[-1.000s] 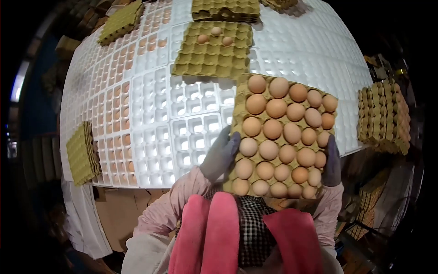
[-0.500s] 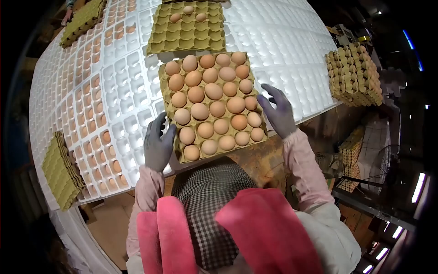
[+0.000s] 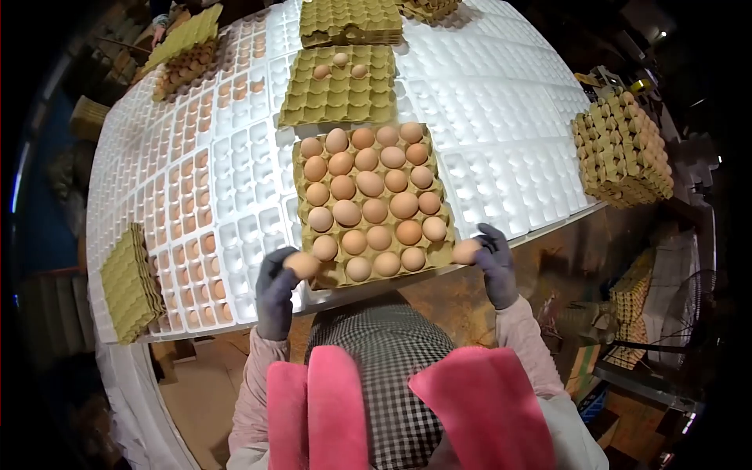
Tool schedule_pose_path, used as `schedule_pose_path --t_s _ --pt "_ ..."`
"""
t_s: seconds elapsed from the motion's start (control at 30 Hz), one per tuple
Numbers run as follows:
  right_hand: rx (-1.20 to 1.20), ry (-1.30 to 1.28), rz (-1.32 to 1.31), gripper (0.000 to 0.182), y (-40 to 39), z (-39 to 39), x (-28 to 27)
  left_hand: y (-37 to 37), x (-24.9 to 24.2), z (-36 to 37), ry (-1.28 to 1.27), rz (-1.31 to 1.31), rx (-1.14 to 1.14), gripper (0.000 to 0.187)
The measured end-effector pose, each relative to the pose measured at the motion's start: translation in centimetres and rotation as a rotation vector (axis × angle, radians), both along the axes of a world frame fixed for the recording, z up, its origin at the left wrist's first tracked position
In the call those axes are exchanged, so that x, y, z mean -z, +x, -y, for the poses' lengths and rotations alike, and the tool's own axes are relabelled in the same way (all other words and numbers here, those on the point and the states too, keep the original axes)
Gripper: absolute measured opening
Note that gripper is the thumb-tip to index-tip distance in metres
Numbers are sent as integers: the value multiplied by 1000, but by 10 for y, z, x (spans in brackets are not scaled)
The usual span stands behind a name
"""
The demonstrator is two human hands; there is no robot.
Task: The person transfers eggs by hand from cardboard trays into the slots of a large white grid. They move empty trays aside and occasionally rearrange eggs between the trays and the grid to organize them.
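Now left hand (image 3: 276, 294) pinches one egg (image 3: 302, 265), right hand (image 3: 499, 270) another egg (image 3: 465, 251), fingers curled; between hands lies the tray (image 3: 332, 276), long side pointing away.

"What lies at the near edge of the table (image 3: 548, 229)?"
"An egg tray (image 3: 335, 276), with another tray (image 3: 337, 102) on its far side."
"And the sides?"
"A tray stack (image 3: 611, 157) right, a second stack (image 3: 129, 286) near left."
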State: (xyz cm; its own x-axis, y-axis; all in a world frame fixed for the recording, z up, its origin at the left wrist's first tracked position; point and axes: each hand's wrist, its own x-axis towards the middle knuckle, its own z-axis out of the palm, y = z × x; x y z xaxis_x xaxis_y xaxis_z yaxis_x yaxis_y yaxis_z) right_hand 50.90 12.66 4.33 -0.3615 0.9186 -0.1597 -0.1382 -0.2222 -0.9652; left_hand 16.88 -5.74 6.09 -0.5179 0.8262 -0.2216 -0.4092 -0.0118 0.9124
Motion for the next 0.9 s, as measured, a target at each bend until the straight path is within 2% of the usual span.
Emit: schedule_pose_path --t_s 0.03,0.1,0.13,0.17,0.2,0.27,0.3,0.37,0.43,0.47,0.5,0.53,0.57,0.6,0.67,0.7,0.73,0.77,0.8,0.87,0.9 --pt "-79 5 49 48 -1 -2 -4 -1 1 -4 11 -214 2 26" --pt "-247 17 147 41 -10 -7 -17 -7 11 -11 -67 -283 111 29" --pt "-324 30 190 37 -18 -9 -23 7 -9 -26 -41 -717 356 27" --pt "-397 47 234 34 -26 -9 -27 31 -27 -38 -120 -1113 479 25" --pt "-486 399 417 32 -38 -3 -30 50 -37 -45 -206 -1503 600 23" --pt "-616 1134 778 29 -62 3 -36 57 -26 -49 -232 -1681 601 24" --pt "-660 1131 793 30 -64 -2 -35 59 -19 -49 -247 -1766 609 24" --pt "-750 1115 829 32 -66 -10 -29 59 -14 -49 -288 -1651 552 26" --pt "-611 978 596 35 -56 -16 -19 58 -5 -44 -315 -1581 467 29" --pt "-541 910 480 37 -51 -22 -15 54 2 -38 -263 -1377 363 30" --pt "-499 588 305 42 -41 -25 -10 51 8 -28 -208 -1174 261 32" --pt "-435 80 162 47 -24 -28 -23 47 11 -18 -148 -969 157 33" --pt "-243 -36 -58 47 -13 -31 -12 46 -5 -4 -251 -428 40 45" --pt "-161 -102 -176 46 -3 -37 -10 38 2 6 -101 -203 -170 46" --pt "-223 -113 -156 45 1 -52 -22 16 -3 13 189 202 -184 48" --pt "-340 -10 88 47 -1 -61 -25 5 -6 9 55 42 -104 47" --pt "-398 305 344 48 -9 -61 -29 -8 -9 1 -73 -120 -19 45" --pt "-438 621 599 49 -18 -57 -33 -9 -16 -13 -182 -453 97 44" --pt "-459 945 851 50 -29 -53 -38 -16 -9 -23 -292 -1125 242 46" --pt "-486 1017 1041 53 -44 -46 -37 6 -35 -46 -690 -1531 436 45" --pt "-501 1016 1133 54 -49 -44 -37 10 -39 -53 -693 -1541 455 45"
